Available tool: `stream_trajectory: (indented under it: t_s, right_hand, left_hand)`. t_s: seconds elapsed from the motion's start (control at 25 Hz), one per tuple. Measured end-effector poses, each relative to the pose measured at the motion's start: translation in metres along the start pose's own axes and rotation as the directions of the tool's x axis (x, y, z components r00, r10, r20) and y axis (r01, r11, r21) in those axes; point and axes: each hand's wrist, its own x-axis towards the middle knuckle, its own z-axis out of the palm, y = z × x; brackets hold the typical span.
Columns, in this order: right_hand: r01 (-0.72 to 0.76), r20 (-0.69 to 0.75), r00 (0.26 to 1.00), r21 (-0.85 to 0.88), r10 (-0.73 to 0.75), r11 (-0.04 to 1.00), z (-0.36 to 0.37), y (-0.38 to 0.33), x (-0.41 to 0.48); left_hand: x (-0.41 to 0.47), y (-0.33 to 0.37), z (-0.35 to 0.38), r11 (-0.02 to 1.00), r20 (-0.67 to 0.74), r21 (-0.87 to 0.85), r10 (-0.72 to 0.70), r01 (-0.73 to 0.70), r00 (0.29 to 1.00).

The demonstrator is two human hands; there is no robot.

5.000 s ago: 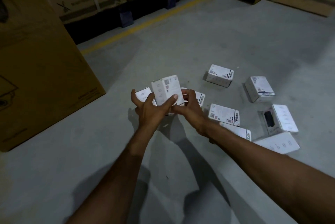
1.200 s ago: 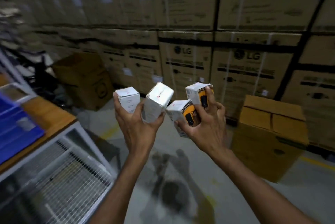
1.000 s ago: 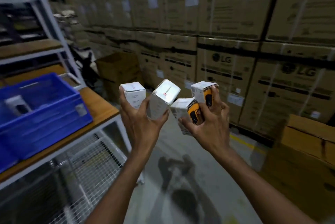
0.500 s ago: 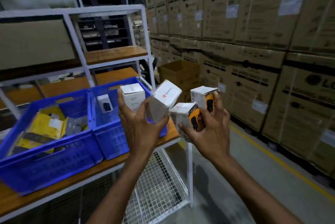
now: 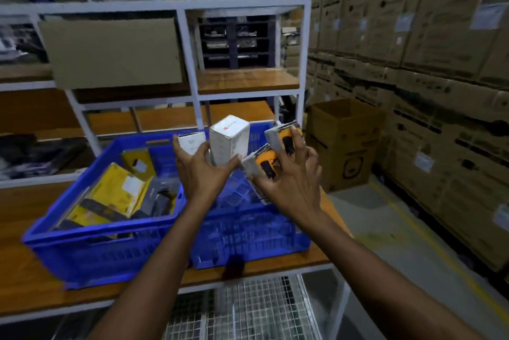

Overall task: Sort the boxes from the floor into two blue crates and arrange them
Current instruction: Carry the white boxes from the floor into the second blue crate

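Boxes (image 5: 229, 141), smooth rectangular card, gripped in pairs by both hands (image 5: 202, 174) (image 5: 289, 191) over slotted crates (image 5: 110, 251)

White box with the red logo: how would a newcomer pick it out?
Start at the blue crates on the wooden shelf. Over them the left hand grips a lower white box and this higher white box, alone showing a red logo.

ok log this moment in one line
left hand: holds two white cardboard boxes | right hand: holds two yellow-and-white boxes | position: near blue plastic crates
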Motion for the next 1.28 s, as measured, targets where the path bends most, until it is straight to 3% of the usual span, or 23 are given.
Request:
stream_trajectory:
  t_s: [0.16,0.36,0.48,0.6,0.68,0.76,0.92,0.96,1.12,1.2,1.28]
  right_hand:
    - [-0.015,0.14,0.99,-0.001,0.015,1.0,0.034,0.005,0.037]
    - [-0.015,0.384,0.921,-0.117,0.059,0.993,0.075,0.023,0.056]
    - [0.1,0.53,0.847,-0.227,0.037,0.969,0.099,0.034,0.055]
    - [0.007,0.69,0.712,-0.194,0.131,0.981,0.102,0.037,0.057]
    - [-0.009,0.732,0.661,-0.211,0.164,0.977,0.098,0.037,0.058]
    - [-0.052,0.71,0.678,-0.209,0.188,0.976,0.102,0.039,0.058]
    - [-0.07,0.582,0.796,-0.188,0.169,0.98,0.106,0.045,0.057]
    - [-0.074,0.556,0.816,-0.171,0.159,0.982,0.106,0.046,0.058]
    - [-0.049,0.505,0.857,-0.118,0.103,0.992,0.106,0.045,0.059]
    - [-0.043,0.478,0.874,-0.111,0.091,0.993,0.104,0.04,0.061]
    - [-0.018,0.441,0.896,-0.088,0.055,0.996,0.101,0.033,0.063]
  left_hand:
    - [0.032,-0.02,0.025,0.997,0.087,0.033,-0.072,0.069,0.994]
    - [0.067,-0.05,0.052,0.987,0.346,0.134,0.032,-0.084,0.938]
    - [0.075,-0.072,0.068,0.944,0.581,0.269,-0.003,-0.189,0.814]
    - [0.07,-0.078,0.074,0.913,0.69,0.347,-0.094,-0.214,0.718]
    - [0.069,-0.067,0.075,0.871,0.731,0.4,-0.114,-0.287,0.673]
    - [0.072,-0.06,0.078,0.833,0.781,0.441,-0.173,-0.334,0.6]
    - [0.083,-0.079,0.087,0.851,0.911,0.374,-0.263,-0.368,0.317]
    - [0.083,-0.086,0.088,0.875,0.924,0.342,-0.246,-0.343,0.294]
    - [0.086,-0.105,0.092,0.898,0.912,0.32,-0.205,-0.303,0.356]
    - [0.088,-0.105,0.095,0.932,0.886,0.232,-0.085,-0.277,0.456]
    - [0.089,-0.098,0.096,0.975,0.803,0.028,0.109,-0.219,0.586]
